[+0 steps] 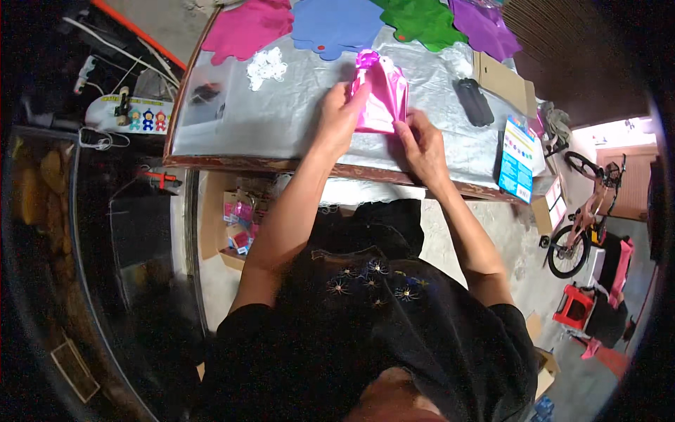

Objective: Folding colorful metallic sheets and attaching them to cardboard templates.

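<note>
A shiny pink foil piece (pixel 383 98), folded and creased, is held above the near half of the table between my two hands. My left hand (pixel 339 116) is closed on its left edge, thumb on top. At its lower right corner my right hand (pixel 424 144) pinches it between thumb and fingers. Whether the piece is a pouch or a folded sheet I cannot tell. Beyond it lie flat scalloped sheets in pink (pixel 246 28), blue (pixel 337 24), green (pixel 425 24) and purple (pixel 485 28). To the left sits a small heap of white string-like pieces (pixel 267 68).
The table (pixel 246 133) has a silvery cover and a brown edge. On its right are a black bundle (pixel 474 102), a cardboard piece (pixel 508 83) and a blue printed card (pixel 517 158). Below stands a box (pixel 211 232) of pink packets. A bicycle (pixel 583 211) stands right.
</note>
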Demonstrator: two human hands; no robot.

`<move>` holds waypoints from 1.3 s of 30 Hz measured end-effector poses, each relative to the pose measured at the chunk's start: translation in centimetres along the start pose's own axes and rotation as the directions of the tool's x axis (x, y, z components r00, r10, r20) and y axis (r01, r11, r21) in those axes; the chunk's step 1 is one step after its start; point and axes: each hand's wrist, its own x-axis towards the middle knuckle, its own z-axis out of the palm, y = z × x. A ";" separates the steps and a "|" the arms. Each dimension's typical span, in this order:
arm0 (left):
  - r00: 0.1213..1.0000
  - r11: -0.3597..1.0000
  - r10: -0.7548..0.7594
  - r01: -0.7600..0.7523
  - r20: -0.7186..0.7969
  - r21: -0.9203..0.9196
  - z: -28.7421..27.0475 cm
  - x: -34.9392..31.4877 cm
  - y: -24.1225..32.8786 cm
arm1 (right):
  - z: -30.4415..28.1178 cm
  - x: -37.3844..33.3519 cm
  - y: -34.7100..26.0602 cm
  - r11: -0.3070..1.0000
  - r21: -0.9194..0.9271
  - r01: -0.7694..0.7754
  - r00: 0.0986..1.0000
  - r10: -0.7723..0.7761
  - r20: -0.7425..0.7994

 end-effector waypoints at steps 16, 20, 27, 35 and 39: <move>0.989 0.986 0.144 -0.146 0.032 0.085 -0.5 -4.8 3.3 | 2.7 -4.3 -6.1 0.794 0.515 -0.323 0.901 0.425 -0.090; 0.990 0.985 0.140 -0.140 0.013 0.101 -0.3 -5.2 3.6 | 2.7 -4.3 -6.7 0.796 0.491 -0.354 0.876 0.466 -0.125; 0.994 0.986 0.105 -0.103 0.003 -0.134 0.1 -6.0 4.1 | 1.8 -4.7 -8.1 0.862 0.335 -0.380 0.894 0.436 -0.107; 0.988 0.987 -0.024 0.048 0.154 -0.154 -0.7 -6.5 5.6 | 1.4 -5.1 -9.4 0.930 0.236 -0.283 0.951 0.305 -0.060; 0.989 0.988 -0.020 0.043 0.149 -0.150 -0.3 -7.3 5.5 | 1.5 -3.5 -8.9 0.962 0.274 0.007 0.984 0.043 -0.176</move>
